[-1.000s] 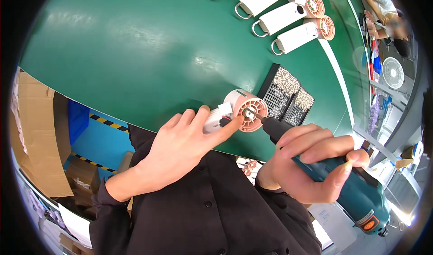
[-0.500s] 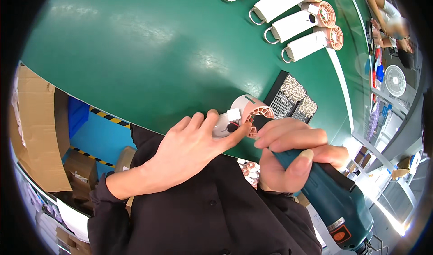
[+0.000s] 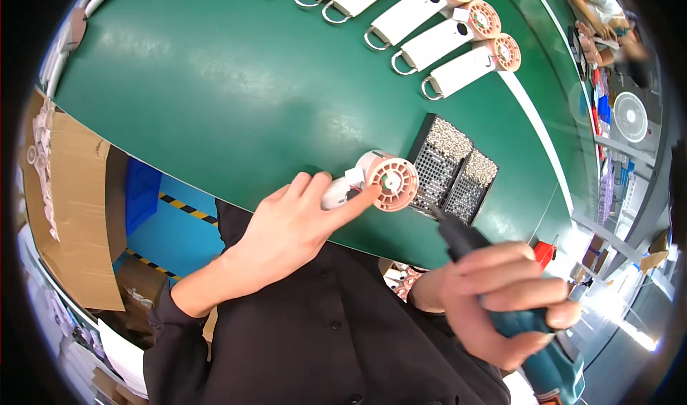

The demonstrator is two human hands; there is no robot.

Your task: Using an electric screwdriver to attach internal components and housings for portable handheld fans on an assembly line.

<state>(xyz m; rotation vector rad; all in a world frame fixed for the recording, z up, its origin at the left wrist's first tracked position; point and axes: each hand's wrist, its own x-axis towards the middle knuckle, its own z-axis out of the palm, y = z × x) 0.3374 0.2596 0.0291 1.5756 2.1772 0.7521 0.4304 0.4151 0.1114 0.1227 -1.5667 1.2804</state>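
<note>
A white and pink handheld fan (image 3: 396,184) lies near the table's front edge, its round slotted head turned up toward me. My left hand (image 3: 283,233) is closed around its white handle, with the index finger resting on the rim of the round head. In my right hand (image 3: 501,298) is a dark teal electric screwdriver (image 3: 554,369), its black tip aimed up and left. That tip is apart from the fan, close to the near edge of a black screw tray (image 3: 438,163) full of small screws. Slight motion blur covers my right hand.
Several similar white and pink fans (image 3: 465,74) with wire loops lie in a row across the far side of the green table (image 3: 236,104). A cardboard box (image 3: 79,212) stands at the left. Co-workers sit at the far right near a white standing fan (image 3: 630,117).
My right hand has drawn the screwdriver back, down and right, off the fan's round head. The left hand still holds the fan. The view has shifted, showing more fans at the far left.
</note>
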